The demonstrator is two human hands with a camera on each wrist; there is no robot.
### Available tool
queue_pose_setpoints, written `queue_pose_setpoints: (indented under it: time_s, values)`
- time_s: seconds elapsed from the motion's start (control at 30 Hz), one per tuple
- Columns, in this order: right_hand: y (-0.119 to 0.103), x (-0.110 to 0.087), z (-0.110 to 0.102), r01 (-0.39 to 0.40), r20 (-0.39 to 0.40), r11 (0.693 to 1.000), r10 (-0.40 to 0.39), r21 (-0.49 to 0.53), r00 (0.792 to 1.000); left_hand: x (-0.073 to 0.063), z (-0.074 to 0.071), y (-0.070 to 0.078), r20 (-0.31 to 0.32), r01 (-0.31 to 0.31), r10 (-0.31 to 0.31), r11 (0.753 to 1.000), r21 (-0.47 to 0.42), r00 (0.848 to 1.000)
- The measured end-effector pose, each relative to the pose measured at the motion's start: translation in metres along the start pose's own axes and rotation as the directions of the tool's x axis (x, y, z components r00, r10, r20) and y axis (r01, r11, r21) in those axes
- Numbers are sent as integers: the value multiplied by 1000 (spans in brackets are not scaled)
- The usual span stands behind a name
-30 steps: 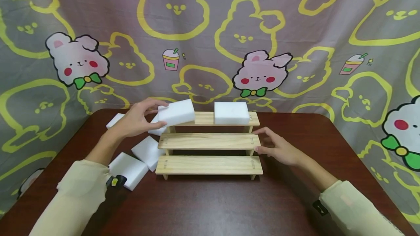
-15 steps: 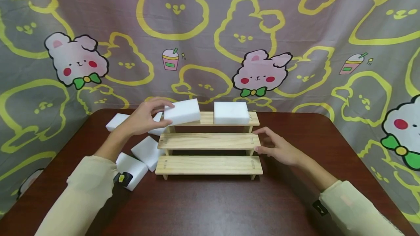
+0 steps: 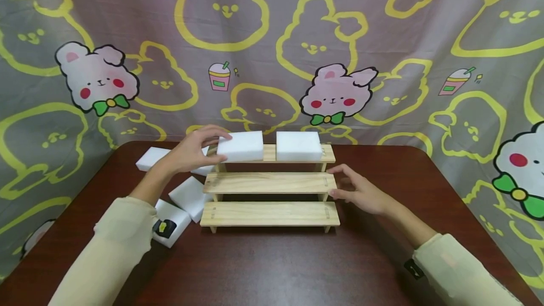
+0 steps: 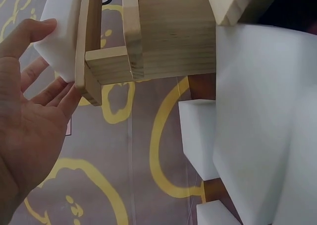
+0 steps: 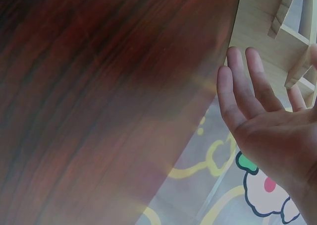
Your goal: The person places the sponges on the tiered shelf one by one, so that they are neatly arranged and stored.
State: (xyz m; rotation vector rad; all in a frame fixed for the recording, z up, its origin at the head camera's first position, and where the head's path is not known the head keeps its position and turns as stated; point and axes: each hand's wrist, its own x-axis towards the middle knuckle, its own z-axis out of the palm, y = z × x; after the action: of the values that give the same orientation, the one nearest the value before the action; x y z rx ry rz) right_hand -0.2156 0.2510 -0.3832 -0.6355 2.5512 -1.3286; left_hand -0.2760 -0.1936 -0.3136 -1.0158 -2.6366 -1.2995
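On the top tier of a three-tier wooden stand (image 3: 272,183), my left hand (image 3: 193,150) grips the left end of a white foam block (image 3: 244,146). In the left wrist view, the thumb lies on one side of that block (image 4: 62,31) and the fingers reach to the other. Right of it, with a small gap between, a second foam block (image 3: 299,145) lies flat on the same tier. My right hand (image 3: 361,190) holds the right end of the middle tier, thumb in front and index finger behind; its other fingers are loosely spread.
Several more foam blocks lie on the dark wooden table (image 3: 272,268) left of the stand, among them one tilted block (image 3: 189,197) against its side and one (image 3: 150,158) farther back. A patterned curtain (image 3: 255,51) hangs behind the table.
My left hand has moved right and lowered the foam block, which has gone from tilted to level on the top tier. My right hand has stayed in place.
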Motion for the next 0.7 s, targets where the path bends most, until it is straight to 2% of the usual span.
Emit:
queue_pose_setpoints:
  time_s: [0.43, 0.7]
  values:
    - [-1, 0, 0, 4, 4, 1000, -4, -3, 1000, 7, 3, -4, 37, 25, -24, 1000, -14, 999]
    - [0, 0, -1, 2, 6, 1000, -2, -7, 1000, 7, 1, -1, 62, 72, -70, 997, -40, 996]
